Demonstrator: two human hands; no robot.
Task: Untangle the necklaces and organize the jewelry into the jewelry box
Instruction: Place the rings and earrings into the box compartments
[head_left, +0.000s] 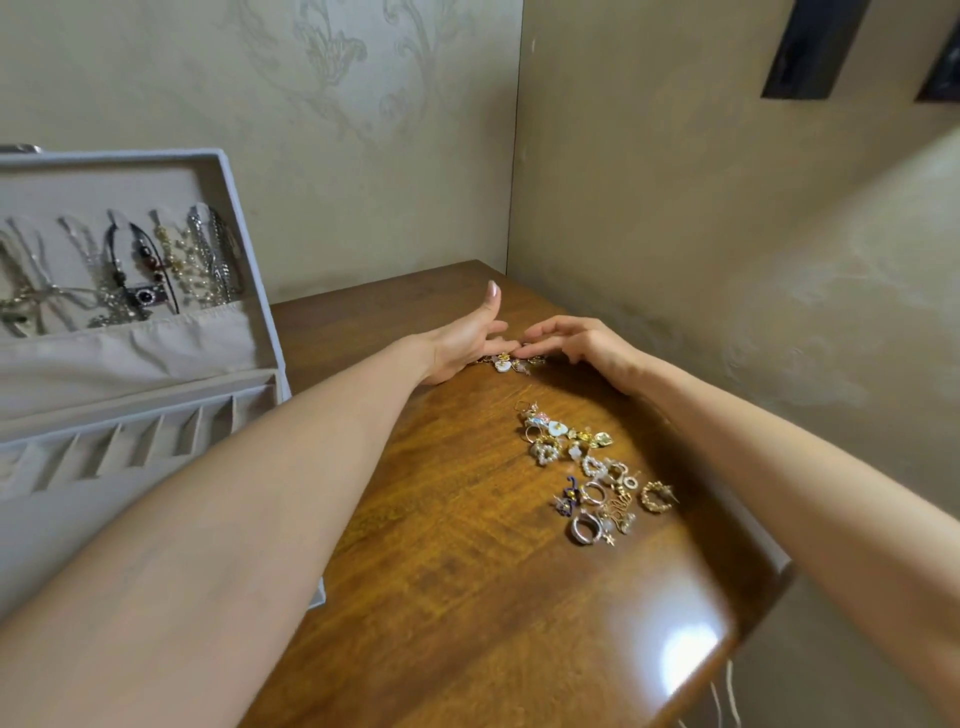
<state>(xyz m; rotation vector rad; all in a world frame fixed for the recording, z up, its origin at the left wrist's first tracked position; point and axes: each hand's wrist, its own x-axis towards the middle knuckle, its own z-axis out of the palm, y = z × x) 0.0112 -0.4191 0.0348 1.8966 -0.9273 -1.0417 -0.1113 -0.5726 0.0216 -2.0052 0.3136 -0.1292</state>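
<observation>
Head cam: both hands' grip pinching charm jewelry (511, 361) w/ ring pile (592, 478) nearby.

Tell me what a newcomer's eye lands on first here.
Two hands, left and right, meet over a small jewelry cluster at the table's far end. Nearer lies a pile of rings and earrings. At left stands the open box, with necklaces hung in its lid.
</observation>
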